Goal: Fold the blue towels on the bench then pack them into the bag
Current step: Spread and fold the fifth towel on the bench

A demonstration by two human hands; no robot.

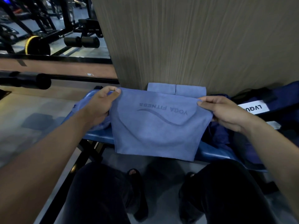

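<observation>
Here the left hand (101, 105) and right hand (226, 112) are pinching the top corners of a blue towel (155, 131), holding it over the bench (100, 136); the bag (275, 101) is lying just right

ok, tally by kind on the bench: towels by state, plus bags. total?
Held towel, pinched by left hand and right hand: 1
Folded towels at the back: 2
Loose towel on the left: 1
Bag on the right: 1
Total: 5
</observation>
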